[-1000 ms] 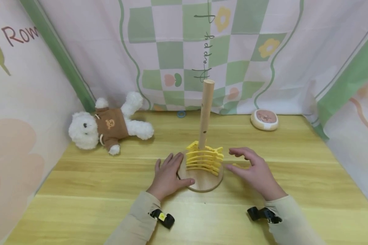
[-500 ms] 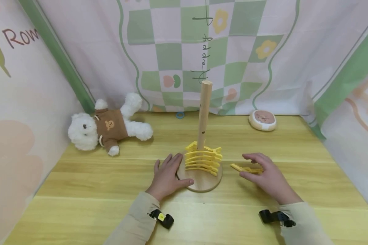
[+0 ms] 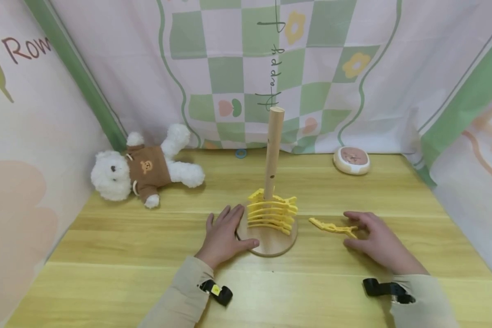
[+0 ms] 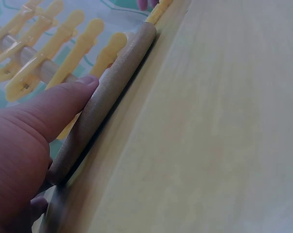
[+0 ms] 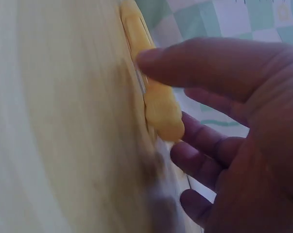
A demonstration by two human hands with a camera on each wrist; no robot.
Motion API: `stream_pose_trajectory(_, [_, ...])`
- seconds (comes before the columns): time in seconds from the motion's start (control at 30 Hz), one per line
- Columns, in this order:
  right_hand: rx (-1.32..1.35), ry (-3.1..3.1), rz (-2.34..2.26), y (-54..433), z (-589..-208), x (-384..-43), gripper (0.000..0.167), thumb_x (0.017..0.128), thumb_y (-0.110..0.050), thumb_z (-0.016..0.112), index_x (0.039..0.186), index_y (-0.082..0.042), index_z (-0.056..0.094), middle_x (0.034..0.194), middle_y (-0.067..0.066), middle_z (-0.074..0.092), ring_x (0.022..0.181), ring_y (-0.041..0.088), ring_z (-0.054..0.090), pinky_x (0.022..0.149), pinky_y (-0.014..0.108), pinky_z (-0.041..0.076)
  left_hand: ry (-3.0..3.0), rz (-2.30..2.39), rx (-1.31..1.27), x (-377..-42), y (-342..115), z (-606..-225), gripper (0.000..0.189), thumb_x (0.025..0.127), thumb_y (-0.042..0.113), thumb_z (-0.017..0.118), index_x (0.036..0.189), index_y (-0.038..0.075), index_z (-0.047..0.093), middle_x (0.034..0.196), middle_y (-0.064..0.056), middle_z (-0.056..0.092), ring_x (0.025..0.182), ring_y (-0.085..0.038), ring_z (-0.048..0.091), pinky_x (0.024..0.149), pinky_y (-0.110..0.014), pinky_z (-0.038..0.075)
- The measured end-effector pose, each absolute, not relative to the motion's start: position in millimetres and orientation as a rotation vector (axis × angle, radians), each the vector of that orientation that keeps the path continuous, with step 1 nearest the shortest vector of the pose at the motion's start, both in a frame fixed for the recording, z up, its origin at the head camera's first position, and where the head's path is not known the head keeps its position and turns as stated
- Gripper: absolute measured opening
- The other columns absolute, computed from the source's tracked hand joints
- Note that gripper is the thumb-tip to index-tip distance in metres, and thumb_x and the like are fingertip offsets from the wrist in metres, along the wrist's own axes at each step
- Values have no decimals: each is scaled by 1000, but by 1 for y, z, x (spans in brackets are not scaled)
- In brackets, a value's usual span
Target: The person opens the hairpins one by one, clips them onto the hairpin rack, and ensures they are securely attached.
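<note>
A wooden stand has a round base (image 3: 270,248) and an upright post (image 3: 274,150). Several curved yellow plastic pieces (image 3: 272,214) sit stacked around the foot of that post. My left hand (image 3: 225,237) rests at the base's left rim, its fingers spread and extended; in the left wrist view the thumb (image 4: 71,99) presses on the rim. To the right of the stand, a loose yellow plastic piece (image 3: 330,226) with a forked end lies on the table. Thumb and fingers of my right hand (image 3: 379,241) are parted around that forked end; whether they touch it, I cannot tell.
A white plush toy (image 3: 147,166) in a brown top lies at the back left of the wooden table (image 3: 147,282). A small blue ring (image 3: 240,154) and a rounded white-and-pink device (image 3: 351,160) are by the patterned curtain (image 3: 225,75).
My right hand has moved right, away from the stand, to the far end of the loose yellow piece, exposing more of it. The left hand has stayed on the base.
</note>
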State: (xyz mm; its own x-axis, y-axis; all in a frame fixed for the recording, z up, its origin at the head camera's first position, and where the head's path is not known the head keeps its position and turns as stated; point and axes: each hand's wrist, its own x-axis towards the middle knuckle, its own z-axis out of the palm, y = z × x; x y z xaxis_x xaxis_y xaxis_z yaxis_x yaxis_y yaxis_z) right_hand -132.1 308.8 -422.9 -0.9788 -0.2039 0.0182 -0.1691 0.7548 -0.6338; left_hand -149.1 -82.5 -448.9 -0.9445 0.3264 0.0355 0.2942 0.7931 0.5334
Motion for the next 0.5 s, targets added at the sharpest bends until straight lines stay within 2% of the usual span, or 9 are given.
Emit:
stream_pose_trajectory(0.1, [-284,2926,-993,313,-424,-132,69,82,-16,82,141,2,51,123,20,62,106,31,59,92,46,49,2920,857,512,-149,-82,-449,102,81,66,72,157,11,34,162,-3,33,150,-33,24,115,-68,5])
stream_pose_trajectory(0.23, [-247,2983,-997,318,-426,-132,61,87,-20,79,138,2,53,115,15,69,90,6,60,75,21,51,2920,855,515,-149,-82,-449,102,81,66,72,157,11,34,162,-3,33,150,-33,24,115,-68,5])
stream_pose_trajectory(0.33, [-206,2976,-1052,319,-426,-133,56,95,-26,72,138,4,52,111,17,72,81,1,62,68,20,53,2915,854,509,-148,-82,-448,101,81,65,72,157,10,34,162,-3,33,150,-33,24,115,-68,5])
stream_pose_trajectory(0.5, [-43,2964,-1083,322,-427,-137,52,105,-37,53,136,5,54,93,10,74,67,11,66,63,24,52,2914,849,503,-149,-83,-448,101,81,65,73,157,10,34,162,-4,33,150,-33,24,115,-68,5])
